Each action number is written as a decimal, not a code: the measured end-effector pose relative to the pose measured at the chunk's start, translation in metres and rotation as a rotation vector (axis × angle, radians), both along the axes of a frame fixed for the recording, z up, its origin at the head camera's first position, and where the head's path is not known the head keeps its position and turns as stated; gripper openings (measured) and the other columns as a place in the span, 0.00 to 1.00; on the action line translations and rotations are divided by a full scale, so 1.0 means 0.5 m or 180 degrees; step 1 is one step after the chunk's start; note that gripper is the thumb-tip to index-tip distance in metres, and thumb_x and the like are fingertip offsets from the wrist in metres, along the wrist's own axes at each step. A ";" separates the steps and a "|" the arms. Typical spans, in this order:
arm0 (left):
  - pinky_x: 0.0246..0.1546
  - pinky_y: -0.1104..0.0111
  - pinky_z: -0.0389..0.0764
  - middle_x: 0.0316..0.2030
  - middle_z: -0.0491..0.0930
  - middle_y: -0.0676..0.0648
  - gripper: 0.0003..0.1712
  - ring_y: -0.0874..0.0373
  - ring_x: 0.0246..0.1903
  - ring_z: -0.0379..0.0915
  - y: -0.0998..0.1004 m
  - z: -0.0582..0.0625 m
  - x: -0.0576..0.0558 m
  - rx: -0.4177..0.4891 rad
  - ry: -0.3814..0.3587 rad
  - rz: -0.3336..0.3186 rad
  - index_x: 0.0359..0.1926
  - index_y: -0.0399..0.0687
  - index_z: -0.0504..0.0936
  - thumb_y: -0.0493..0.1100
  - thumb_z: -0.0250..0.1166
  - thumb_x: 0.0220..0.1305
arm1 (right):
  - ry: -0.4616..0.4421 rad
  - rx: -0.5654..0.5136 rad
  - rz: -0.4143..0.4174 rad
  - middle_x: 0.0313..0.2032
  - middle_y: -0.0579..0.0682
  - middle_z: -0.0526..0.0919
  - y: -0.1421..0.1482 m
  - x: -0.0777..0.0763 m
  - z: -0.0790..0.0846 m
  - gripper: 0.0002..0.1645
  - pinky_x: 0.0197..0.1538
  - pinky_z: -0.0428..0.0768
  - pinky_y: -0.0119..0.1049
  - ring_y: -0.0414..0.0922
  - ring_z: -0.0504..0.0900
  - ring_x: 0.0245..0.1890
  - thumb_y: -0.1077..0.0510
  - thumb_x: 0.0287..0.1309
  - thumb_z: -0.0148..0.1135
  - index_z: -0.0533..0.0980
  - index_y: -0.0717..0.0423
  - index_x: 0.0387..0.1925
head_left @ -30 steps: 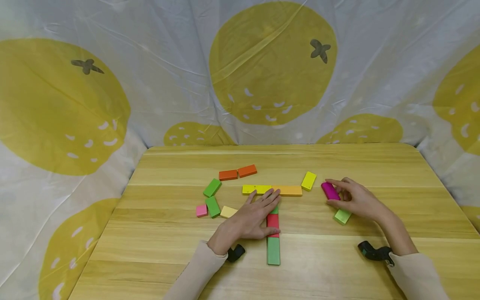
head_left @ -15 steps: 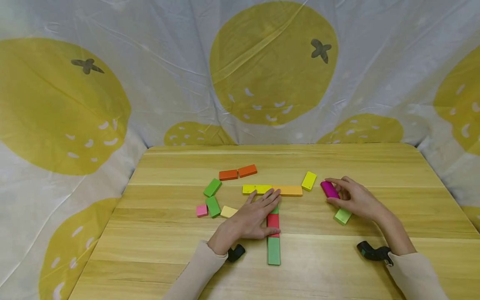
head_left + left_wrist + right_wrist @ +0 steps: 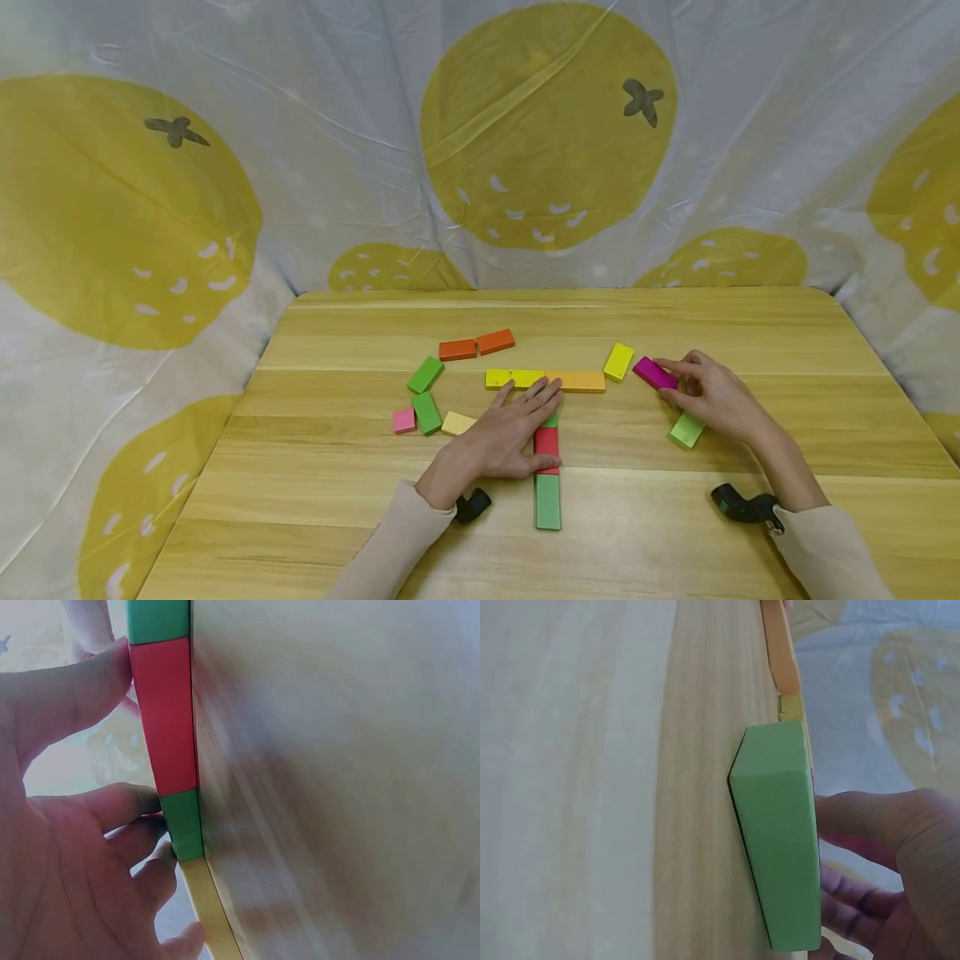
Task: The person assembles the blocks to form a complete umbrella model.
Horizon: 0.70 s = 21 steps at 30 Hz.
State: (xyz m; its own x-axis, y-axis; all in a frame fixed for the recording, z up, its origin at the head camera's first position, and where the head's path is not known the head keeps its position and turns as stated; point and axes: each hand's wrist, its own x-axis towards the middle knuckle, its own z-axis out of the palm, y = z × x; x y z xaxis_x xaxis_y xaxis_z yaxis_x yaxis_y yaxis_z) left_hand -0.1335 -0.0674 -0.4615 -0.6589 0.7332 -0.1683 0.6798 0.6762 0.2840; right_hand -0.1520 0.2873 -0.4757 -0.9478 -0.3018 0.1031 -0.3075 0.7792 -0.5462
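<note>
My right hand (image 3: 708, 396) pinches a magenta block (image 3: 655, 373) between thumb and fingers, right of a tilted yellow block (image 3: 618, 362). A light green block (image 3: 687, 431) lies just below that hand; in the right wrist view this green block (image 3: 776, 836) hides most of the magenta one. My left hand (image 3: 502, 433) lies with fingers spread over a T of blocks. Its fingertips rest on the crossbar of a yellow block (image 3: 513, 379) and an orange block (image 3: 577, 382). The thumb touches the red block (image 3: 163, 712) in the stem, between two green blocks.
Two orange-red blocks (image 3: 476, 345), two green blocks (image 3: 426, 396), a pink block (image 3: 403, 421) and a cream block (image 3: 457, 423) form a curve left of the T. Behind the wooden table (image 3: 360, 321) hangs a patterned cloth (image 3: 360, 167).
The magenta block has turned and shifted a little left, toward the tilted yellow block, with my right hand still pinching it. My left hand has stayed in place.
</note>
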 end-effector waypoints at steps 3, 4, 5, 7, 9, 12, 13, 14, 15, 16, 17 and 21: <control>0.82 0.43 0.43 0.84 0.41 0.51 0.52 0.55 0.84 0.36 0.000 0.000 0.000 -0.0006 -0.0012 0.0001 0.83 0.48 0.49 0.66 0.60 0.71 | 0.0013 0.0013 -0.0044 0.36 0.51 0.76 -0.002 0.001 0.000 0.27 0.27 0.68 0.29 0.37 0.69 0.28 0.58 0.63 0.72 0.80 0.62 0.62; 0.82 0.43 0.44 0.84 0.42 0.51 0.52 0.55 0.84 0.36 0.000 -0.001 0.000 -0.0010 -0.0008 0.0003 0.83 0.48 0.49 0.66 0.60 0.71 | 0.0013 0.0019 -0.0062 0.37 0.51 0.76 -0.003 0.001 0.000 0.27 0.27 0.68 0.29 0.38 0.69 0.29 0.57 0.63 0.72 0.80 0.61 0.62; 0.82 0.43 0.43 0.84 0.41 0.51 0.52 0.55 0.84 0.36 0.000 0.000 0.000 -0.0010 -0.0013 0.0003 0.83 0.48 0.49 0.66 0.60 0.71 | 0.0013 0.0028 -0.0085 0.37 0.51 0.76 -0.005 0.002 0.001 0.27 0.27 0.68 0.29 0.38 0.69 0.29 0.57 0.63 0.72 0.80 0.61 0.62; 0.82 0.43 0.43 0.84 0.41 0.51 0.52 0.55 0.84 0.36 0.000 -0.001 0.000 -0.0010 -0.0020 0.0002 0.84 0.48 0.48 0.66 0.59 0.71 | 0.0022 0.0044 -0.0121 0.37 0.52 0.77 -0.007 0.001 0.001 0.28 0.28 0.69 0.28 0.38 0.70 0.29 0.56 0.63 0.73 0.80 0.61 0.62; 0.82 0.43 0.43 0.84 0.41 0.51 0.52 0.55 0.84 0.36 0.000 -0.001 0.000 -0.0012 -0.0014 0.0001 0.84 0.48 0.48 0.66 0.59 0.71 | 0.0042 0.0064 -0.0153 0.37 0.52 0.77 -0.009 0.000 0.000 0.27 0.28 0.69 0.28 0.39 0.70 0.30 0.56 0.63 0.73 0.81 0.61 0.62; 0.82 0.43 0.43 0.84 0.41 0.51 0.52 0.55 0.84 0.36 0.000 -0.001 0.000 -0.0025 0.0001 -0.0001 0.84 0.49 0.48 0.67 0.59 0.71 | 0.0075 0.0081 -0.0187 0.37 0.52 0.77 -0.011 0.000 -0.001 0.27 0.28 0.68 0.29 0.39 0.70 0.30 0.56 0.63 0.73 0.81 0.61 0.61; 0.82 0.43 0.43 0.84 0.41 0.51 0.52 0.55 0.84 0.36 0.000 -0.001 0.000 -0.0025 -0.0001 -0.0001 0.83 0.49 0.49 0.67 0.59 0.71 | 0.0084 0.0077 -0.0196 0.37 0.52 0.77 -0.011 0.000 -0.001 0.26 0.28 0.67 0.29 0.40 0.70 0.30 0.57 0.62 0.73 0.81 0.61 0.61; 0.82 0.43 0.44 0.84 0.41 0.51 0.52 0.55 0.84 0.36 0.001 -0.001 0.000 -0.0029 0.0006 -0.0001 0.83 0.49 0.49 0.67 0.59 0.71 | 0.0094 0.0073 -0.0197 0.37 0.52 0.77 -0.010 0.000 -0.002 0.26 0.28 0.67 0.29 0.39 0.70 0.29 0.57 0.63 0.73 0.82 0.61 0.61; 0.82 0.43 0.44 0.84 0.41 0.51 0.52 0.55 0.84 0.36 0.001 -0.001 0.000 -0.0035 0.0008 -0.0002 0.83 0.49 0.49 0.67 0.59 0.71 | 0.0115 0.0070 -0.0196 0.37 0.52 0.77 -0.010 0.001 -0.002 0.26 0.28 0.67 0.29 0.39 0.70 0.29 0.57 0.63 0.73 0.82 0.61 0.61; 0.82 0.43 0.44 0.84 0.41 0.52 0.52 0.55 0.84 0.36 0.001 -0.001 0.000 -0.0044 0.0008 0.0000 0.83 0.49 0.49 0.67 0.59 0.71 | 0.0138 0.0069 -0.0192 0.37 0.52 0.77 -0.009 0.001 -0.002 0.25 0.27 0.67 0.29 0.39 0.69 0.29 0.57 0.63 0.73 0.82 0.61 0.60; 0.82 0.43 0.44 0.84 0.41 0.52 0.53 0.55 0.84 0.36 0.001 -0.002 0.000 -0.0050 0.0016 0.0002 0.83 0.49 0.49 0.67 0.60 0.71 | 0.0158 0.0057 -0.0192 0.37 0.52 0.76 -0.008 0.001 -0.003 0.25 0.27 0.67 0.29 0.39 0.69 0.29 0.57 0.63 0.72 0.82 0.61 0.60; 0.82 0.43 0.44 0.84 0.41 0.52 0.52 0.55 0.84 0.36 0.003 -0.004 0.000 -0.0035 0.0010 -0.0001 0.83 0.49 0.49 0.67 0.60 0.71 | 0.0288 -0.0027 -0.0240 0.35 0.52 0.76 -0.001 0.001 0.000 0.25 0.27 0.67 0.29 0.36 0.68 0.29 0.57 0.64 0.72 0.82 0.63 0.60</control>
State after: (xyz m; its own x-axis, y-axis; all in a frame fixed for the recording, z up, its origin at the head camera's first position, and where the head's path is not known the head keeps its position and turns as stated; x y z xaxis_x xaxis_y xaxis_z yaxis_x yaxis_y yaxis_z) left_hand -0.1333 -0.0661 -0.4634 -0.6593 0.7314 -0.1743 0.6808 0.6791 0.2745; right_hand -0.1515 0.2869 -0.4755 -0.9545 -0.2287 0.1915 -0.2965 0.7975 -0.5255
